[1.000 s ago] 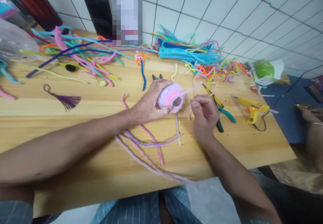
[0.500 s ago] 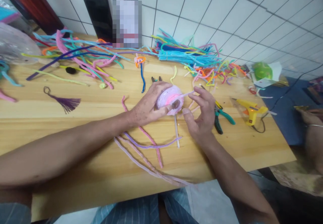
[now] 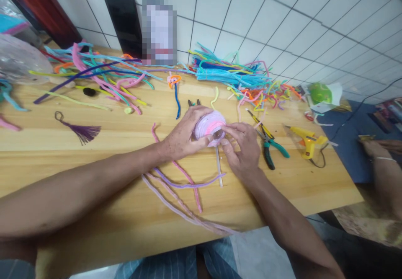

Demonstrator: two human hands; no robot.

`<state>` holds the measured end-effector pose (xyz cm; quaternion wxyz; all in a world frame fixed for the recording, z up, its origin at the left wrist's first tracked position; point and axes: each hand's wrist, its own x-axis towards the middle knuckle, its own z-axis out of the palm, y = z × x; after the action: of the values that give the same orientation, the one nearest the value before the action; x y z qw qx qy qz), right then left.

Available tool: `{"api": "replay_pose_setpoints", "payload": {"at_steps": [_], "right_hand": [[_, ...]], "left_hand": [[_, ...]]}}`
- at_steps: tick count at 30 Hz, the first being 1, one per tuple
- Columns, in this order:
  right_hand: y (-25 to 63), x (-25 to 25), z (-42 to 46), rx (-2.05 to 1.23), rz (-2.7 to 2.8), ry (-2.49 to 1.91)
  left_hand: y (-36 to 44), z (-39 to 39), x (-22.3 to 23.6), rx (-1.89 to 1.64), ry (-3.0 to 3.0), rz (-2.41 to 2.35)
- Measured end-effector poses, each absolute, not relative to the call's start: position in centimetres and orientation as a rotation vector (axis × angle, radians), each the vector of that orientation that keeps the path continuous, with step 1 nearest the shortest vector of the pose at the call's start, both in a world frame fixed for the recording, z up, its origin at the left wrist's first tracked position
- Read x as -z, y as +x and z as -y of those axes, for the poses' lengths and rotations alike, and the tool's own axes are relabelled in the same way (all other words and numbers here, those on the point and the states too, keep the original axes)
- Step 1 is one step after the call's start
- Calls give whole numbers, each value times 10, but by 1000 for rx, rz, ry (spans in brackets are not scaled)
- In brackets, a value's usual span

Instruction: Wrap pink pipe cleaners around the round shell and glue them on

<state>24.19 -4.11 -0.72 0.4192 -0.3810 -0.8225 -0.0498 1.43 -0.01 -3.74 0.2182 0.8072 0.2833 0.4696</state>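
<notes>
The left hand grips the round lilac-and-pink coiled body over the wooden table. The right hand touches the body's right side with bent fingers; whether they pinch a strand cannot be determined. Green-handled pliers and a yellow hot-glue gun lie to the right of the right hand.

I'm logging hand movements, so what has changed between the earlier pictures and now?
The right hand has moved left, and its fingertips are now at the right edge of the lilac and pink ball. The pale strip that stuck out from it no longer shows sticking out; whether the fingers hold it is hidden. The left hand still holds the ball; the yellow glue gun and purple tassel lie as before.
</notes>
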Motion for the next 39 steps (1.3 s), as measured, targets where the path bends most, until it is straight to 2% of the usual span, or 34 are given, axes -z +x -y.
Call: {"api": "replay_pose_setpoints", "payload": {"at_steps": [25,39], "right_hand": [[240,9,46,96,2021,-995],[233,-12,44,-236,1874,-1160]], "left_hand": [[15,3,31,-1307,2199,-842],[17,2,33,-1299,2224,-811]]}}
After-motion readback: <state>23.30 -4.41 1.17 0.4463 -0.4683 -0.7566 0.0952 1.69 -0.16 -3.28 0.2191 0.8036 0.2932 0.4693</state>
